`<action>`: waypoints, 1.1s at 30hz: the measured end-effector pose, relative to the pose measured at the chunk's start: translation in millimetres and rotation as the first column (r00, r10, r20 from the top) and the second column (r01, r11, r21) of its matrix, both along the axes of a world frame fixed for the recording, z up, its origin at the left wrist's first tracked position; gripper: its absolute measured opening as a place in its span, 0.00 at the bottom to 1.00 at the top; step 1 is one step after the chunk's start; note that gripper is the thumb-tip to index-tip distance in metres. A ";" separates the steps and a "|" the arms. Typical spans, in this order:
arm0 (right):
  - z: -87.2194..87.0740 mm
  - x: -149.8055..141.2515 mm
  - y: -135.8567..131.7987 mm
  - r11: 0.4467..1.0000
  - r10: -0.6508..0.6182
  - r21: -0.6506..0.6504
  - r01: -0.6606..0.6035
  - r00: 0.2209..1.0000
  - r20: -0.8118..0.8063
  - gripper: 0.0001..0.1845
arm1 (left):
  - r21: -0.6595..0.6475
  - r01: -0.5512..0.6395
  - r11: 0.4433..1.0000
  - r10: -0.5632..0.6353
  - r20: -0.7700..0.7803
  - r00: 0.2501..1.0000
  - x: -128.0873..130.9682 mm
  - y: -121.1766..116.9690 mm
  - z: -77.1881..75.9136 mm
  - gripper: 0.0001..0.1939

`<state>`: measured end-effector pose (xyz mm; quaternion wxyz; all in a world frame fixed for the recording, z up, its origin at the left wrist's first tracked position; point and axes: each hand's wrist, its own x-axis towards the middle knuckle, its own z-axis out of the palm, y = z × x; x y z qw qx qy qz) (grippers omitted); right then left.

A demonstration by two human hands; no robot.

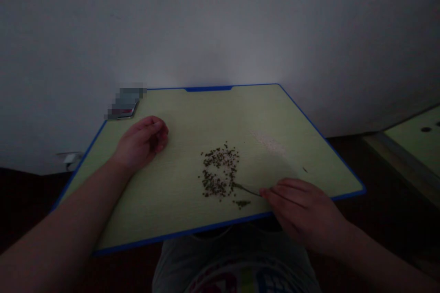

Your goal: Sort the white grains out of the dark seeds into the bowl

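Observation:
My right hand [302,206] is closed on the thin handle of what looks like a small spoon [250,191]. Its far tip touches the right edge of a mixed pile [220,171] of small dark-green beans and pale rice-like grains. Green beans cover that tip, so its shape is hard to see. Just below lies a little heap of green beans [242,203]. Farther off to the right, pale grains [270,142] are spread in a thin patch. My left hand [142,142] rests on its side at the table's left, fingers loosely curled, with nothing visible in them.
All this lies on a pale yellow-green table [172,206] with a blue rim. A phone-like object [125,103], partly pixelated, is at the back left corner. A small dark sliver [305,170] lies on the right. Behind stands a wall [206,23]; a white plug [71,159] is at left.

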<state>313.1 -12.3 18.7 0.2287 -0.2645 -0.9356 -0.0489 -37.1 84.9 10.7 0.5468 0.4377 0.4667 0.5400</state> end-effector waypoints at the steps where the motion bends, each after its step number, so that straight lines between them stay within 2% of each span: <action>1: -0.3 0.8 -0.6 1.000 -0.002 -0.004 0.002 1.000 -0.003 0.14 | 0.001 -0.002 1.000 0.002 0.000 1.000 0.0 0.3 -0.3 0.06; 11: 2.3 1.8 -5.8 1.000 0.002 -0.031 -0.002 1.000 0.005 0.14 | -0.005 0.000 1.000 0.000 -0.002 1.000 0.0 0.9 -0.1 0.07; 17: -1.7 -0.1 -2.6 0.999 0.015 -0.029 -0.017 0.999 -0.048 0.13 | -0.029 -0.037 0.999 0.037 0.002 0.999 1.8 0.3 1.1 0.06; 33: 0.7 -1.2 1.9 0.999 0.032 -0.037 -0.034 0.999 -0.035 0.13 | 0.022 0.007 1.000 -0.007 0.004 1.000 -1.2 0.9 -2.5 0.07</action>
